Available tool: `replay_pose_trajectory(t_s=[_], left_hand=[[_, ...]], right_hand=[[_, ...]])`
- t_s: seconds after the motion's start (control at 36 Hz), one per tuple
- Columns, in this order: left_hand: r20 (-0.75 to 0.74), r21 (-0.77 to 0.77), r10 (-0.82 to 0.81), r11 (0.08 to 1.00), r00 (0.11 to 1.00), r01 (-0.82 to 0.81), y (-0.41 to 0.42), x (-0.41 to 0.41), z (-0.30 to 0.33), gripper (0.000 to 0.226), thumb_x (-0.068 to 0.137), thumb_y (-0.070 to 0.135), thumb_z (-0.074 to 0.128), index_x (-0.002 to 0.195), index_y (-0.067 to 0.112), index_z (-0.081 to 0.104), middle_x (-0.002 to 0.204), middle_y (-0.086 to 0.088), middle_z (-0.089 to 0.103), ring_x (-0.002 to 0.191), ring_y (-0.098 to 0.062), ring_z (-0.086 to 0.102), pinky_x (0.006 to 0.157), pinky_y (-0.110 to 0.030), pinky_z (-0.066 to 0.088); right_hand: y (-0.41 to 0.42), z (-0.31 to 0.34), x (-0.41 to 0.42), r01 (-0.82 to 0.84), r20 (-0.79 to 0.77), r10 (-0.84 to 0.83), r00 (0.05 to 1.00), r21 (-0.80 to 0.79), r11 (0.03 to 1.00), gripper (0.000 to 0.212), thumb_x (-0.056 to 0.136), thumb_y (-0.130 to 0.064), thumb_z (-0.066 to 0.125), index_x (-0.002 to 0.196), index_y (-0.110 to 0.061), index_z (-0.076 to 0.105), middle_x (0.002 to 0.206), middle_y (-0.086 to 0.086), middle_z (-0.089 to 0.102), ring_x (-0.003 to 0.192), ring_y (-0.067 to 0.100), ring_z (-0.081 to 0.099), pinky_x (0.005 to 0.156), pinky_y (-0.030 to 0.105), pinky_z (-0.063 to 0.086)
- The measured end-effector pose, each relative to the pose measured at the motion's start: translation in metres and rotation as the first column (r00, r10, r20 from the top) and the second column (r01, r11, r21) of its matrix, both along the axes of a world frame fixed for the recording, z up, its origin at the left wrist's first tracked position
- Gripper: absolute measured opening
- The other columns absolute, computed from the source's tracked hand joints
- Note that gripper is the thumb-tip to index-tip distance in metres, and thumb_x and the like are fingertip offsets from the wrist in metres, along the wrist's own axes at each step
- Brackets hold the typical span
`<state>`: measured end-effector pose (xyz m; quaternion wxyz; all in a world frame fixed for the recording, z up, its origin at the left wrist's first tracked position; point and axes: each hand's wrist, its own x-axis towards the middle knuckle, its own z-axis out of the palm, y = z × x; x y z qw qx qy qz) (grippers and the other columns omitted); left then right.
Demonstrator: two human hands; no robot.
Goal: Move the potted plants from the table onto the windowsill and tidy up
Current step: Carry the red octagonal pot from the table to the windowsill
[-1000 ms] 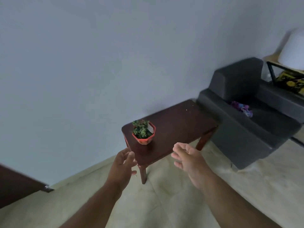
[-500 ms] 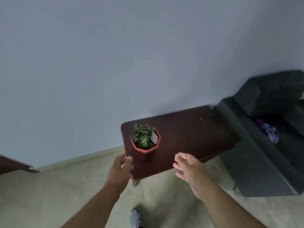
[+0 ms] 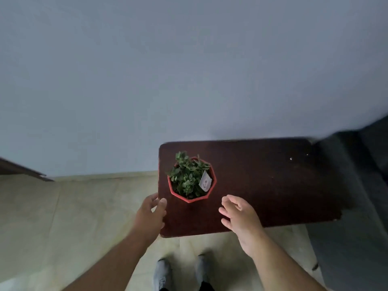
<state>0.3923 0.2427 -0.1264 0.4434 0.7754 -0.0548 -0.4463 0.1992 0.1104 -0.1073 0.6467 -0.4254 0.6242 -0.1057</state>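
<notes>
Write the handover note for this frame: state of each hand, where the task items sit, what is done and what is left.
Left hand: open, holding nothing, at the table's left edge, just short of the pot.
Right hand: open, fingers loosely curved, over the table to the pot's right, not touching it.
Potted plant: red pot, upright, with a white tag, on the left part of the dark table.
Done: nothing can be confirmed; only this one plant is visible.
Left: close a grip on the pot, carry it to the windowsill, which is out of view, then tidy up.
</notes>
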Motion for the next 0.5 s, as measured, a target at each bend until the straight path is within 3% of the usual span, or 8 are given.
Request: replay_pose_trajectory(t_s=[0.14,0.36,0.5], left_hand=[[-0.022,0.039,0.05,0.998,0.999,-0.049,-0.022,-0.004,-0.039,0.043,0.102,0.03,0.053,0.143,0.02,0.044,0.125,0.001,0.058,0.101,-0.017,0.066,0.084,-0.043,0.058],[-0.031,0.059,0.1,0.993,0.995,-0.098,-0.048,-0.003,-0.083,0.044,0.101,0.031,0.056,0.143,0.02,0.046,0.126,0.001,0.061,0.104,-0.02,0.067,0.079,-0.038,0.06],[-0.036,0.049,0.122,0.992,0.992,-0.12,-0.057,0.001,-0.095,0.035,0.102,0.03,0.055,0.135,0.022,0.052,0.112,0.009,0.067,0.104,-0.02,0.069,0.084,-0.044,0.061]], right_hand=[[-0.031,-0.048,0.008,-0.042,-0.014,0.042,0.999,0.018,0.999,0.047,0.101,-0.03,0.062,0.142,-0.011,0.052,0.117,-0.005,0.063,0.113,0.015,0.066,0.099,0.042,0.056],[-0.063,-0.095,0.027,-0.102,0.007,0.102,0.995,0.042,0.994,0.04,0.1,-0.022,0.063,0.138,-0.012,0.055,0.13,0.003,0.064,0.115,0.015,0.066,0.1,0.04,0.054],[-0.075,-0.105,0.034,-0.155,0.017,0.155,0.988,0.035,0.987,0.021,0.101,-0.02,0.062,0.122,-0.024,0.062,0.116,-0.002,0.07,0.106,0.011,0.069,0.093,0.036,0.055]])
